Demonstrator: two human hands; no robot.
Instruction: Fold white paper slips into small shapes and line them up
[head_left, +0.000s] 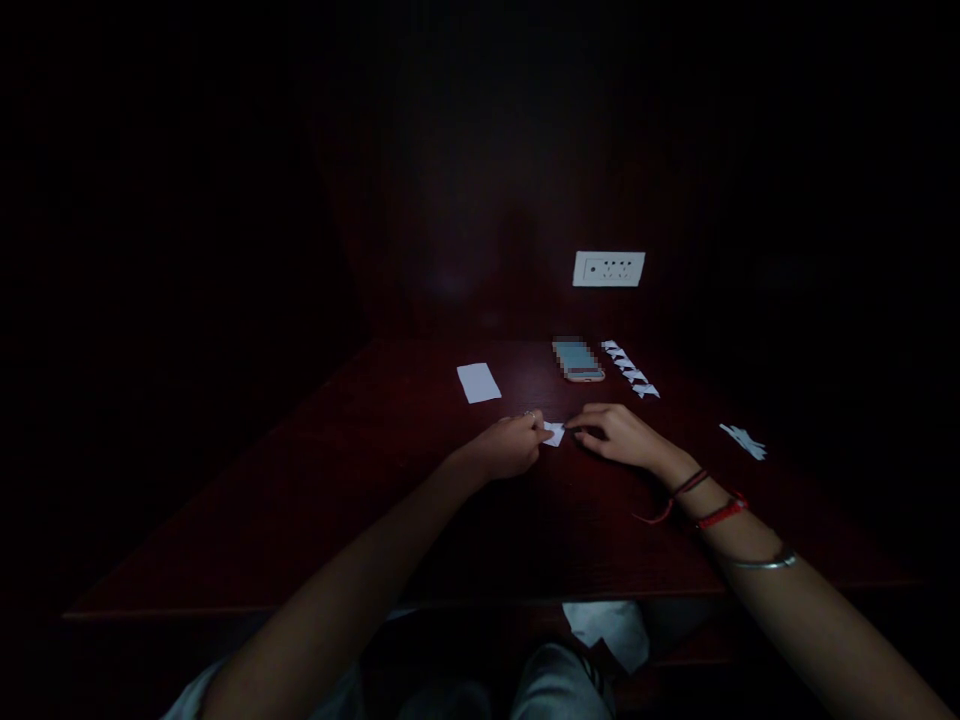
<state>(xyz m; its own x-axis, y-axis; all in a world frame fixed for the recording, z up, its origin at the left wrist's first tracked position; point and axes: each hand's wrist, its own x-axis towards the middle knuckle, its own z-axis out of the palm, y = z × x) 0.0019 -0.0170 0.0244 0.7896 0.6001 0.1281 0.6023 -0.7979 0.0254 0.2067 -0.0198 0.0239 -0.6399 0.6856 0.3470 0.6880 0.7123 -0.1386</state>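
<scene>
A small white paper piece (556,433) lies on the dark red table (375,520) between my hands. My left hand (511,445) is curled, its fingertips pinching the paper's left edge. My right hand (619,436) rests on the table just right of the paper, fingers bent and pressed toward it; red thread bands and a metal bangle sit on that wrist. The room is very dim, so the fingertips are hard to read.
A white paper rectangle (478,382) lies behind my left hand. A phone (578,360) sits farther back, with a row of several small folded paper shapes (630,369) beside it. More folded paper (744,441) lies at the right. A white wall socket (608,268) is behind.
</scene>
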